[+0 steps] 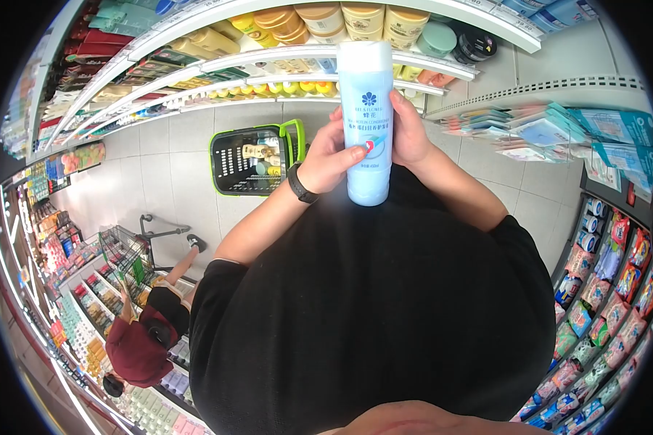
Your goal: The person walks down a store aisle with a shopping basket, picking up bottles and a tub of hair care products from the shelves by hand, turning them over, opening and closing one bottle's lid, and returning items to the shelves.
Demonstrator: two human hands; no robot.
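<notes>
A light blue conditioner bottle (368,174) with a white cap stands upright in front of my chest, its printed label facing me. My left hand (325,154), with a dark watch on its wrist, grips the bottle from the left, the thumb lying across the label. On the opposite side, my right hand (408,132) is wrapped around the bottle's edge, its fingers mostly hidden behind. Below and left on the floor sits a black shopping basket (221,170) with a green rim, holding several bottles.
Shelves of jars and bottles (312,20) run across the front. Packets hang on a rack (537,130) at the right, above shelves of wrapped packs (609,290). Another person in a dark red top (134,351) is at the lower left, near a shopping cart (123,250).
</notes>
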